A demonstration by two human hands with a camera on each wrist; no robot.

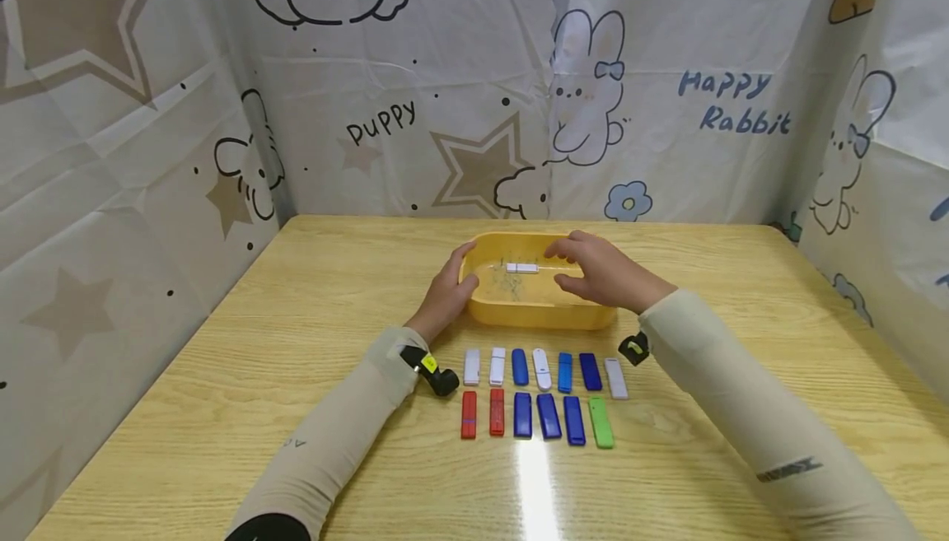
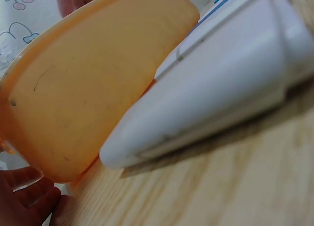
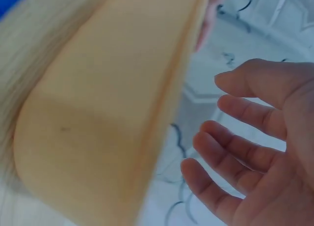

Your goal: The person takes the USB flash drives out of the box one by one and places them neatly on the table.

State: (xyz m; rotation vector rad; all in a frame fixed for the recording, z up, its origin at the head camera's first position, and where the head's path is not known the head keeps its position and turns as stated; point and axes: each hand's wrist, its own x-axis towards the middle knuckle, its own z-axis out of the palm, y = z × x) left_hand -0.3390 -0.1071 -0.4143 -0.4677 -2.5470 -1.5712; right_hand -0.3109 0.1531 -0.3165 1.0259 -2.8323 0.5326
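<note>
A yellow plastic tub point(image 1: 541, 316) stands on the table, with one white USB stick point(image 1: 522, 268) lying inside. My left hand point(image 1: 447, 292) grips the tub's left end, thumb over the rim and fingers along the outside. Over the right end of the tub hovers my right hand point(image 1: 604, 271), fingers apart and slightly bent. The right wrist view shows nothing in that hand point(image 3: 255, 142), beside the tub wall point(image 3: 98, 88). Close to the left wrist camera, a white USB stick point(image 2: 206, 83) lies on the wood.
Two rows of USB sticks lie in front of the tub: white and blue ones such as a white stick point(image 1: 471, 367) behind, then red point(image 1: 469, 415), blue point(image 1: 522, 415) and green point(image 1: 601, 422) ones nearer. A printed cloth point(image 1: 415, 170) hangs behind the table point(image 1: 356, 277).
</note>
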